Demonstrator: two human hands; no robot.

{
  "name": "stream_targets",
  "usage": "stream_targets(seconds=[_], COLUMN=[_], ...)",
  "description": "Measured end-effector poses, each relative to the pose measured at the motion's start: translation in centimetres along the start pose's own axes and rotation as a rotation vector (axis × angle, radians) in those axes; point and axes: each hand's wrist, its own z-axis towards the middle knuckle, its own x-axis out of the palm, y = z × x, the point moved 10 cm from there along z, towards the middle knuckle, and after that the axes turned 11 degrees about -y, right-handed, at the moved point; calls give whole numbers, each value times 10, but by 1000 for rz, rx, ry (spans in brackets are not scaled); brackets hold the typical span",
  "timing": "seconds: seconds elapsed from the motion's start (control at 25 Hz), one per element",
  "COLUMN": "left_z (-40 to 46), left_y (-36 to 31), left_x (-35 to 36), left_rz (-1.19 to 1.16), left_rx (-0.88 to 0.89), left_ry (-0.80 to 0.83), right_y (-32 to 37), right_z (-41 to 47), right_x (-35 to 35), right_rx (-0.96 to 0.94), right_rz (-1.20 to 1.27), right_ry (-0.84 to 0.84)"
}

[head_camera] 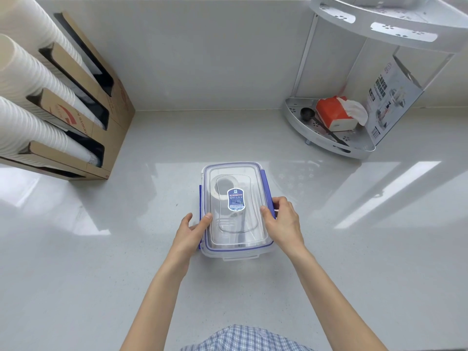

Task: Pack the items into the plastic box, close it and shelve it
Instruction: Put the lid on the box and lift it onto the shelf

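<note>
Plastic box [236, 211] centred on grey counter [329, 249], clear lid [235, 173] seated on top. Left hand [188, 234] and right hand [285, 224] clamped on its 2 long sides over blue latches [266, 183], thumbs on lid edge. Corner shelf rack [326, 145] far right, well apart.

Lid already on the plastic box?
Yes, the clear lid sits on the plastic box, with the left hand and right hand at its blue side latches.
</note>
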Motion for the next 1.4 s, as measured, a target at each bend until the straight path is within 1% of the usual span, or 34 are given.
stream_targets(seconds=[0.08,0.28,0.4,0.6,0.8,0.92,1.0,1.12,1.24,1.32,1.4], left_z=[2,4,0,-9,-11,-12,-12,-9,-2,0,-1], left_y=[-2,-15,-23,-28,-36,-39,-39,-33,-18,-9,-7], left_x=[-3,-9,-7,-1,-2,-1,0,1,-1,3,7], left_rz=[13,58,76,14,131,240,252,176,-22,-106,-173], left_rx=[11,131,207,252,348,391,399,346,152,37,-22], left_ry=[-29,-105,-105,-61,-133,-183,-175,-113,-39,40,98], right_y=[0,-2,-1,-2,0,2,3,-1,-14,-24,-31], right_z=[1,0,-1,-3,-5,-7,-8,-7,-10,-11,-13], right_x=[0,0,1,2,3,3,3,2,5,8,11], right_rx=[2,6,7,5,4,4,-5,21,174,260,305], right_rz=[1,16,24,21,-9,-30,-10,63,257,272,264], right_ry=[5,5,9,21,1,-9,-16,-6,45,95,134])
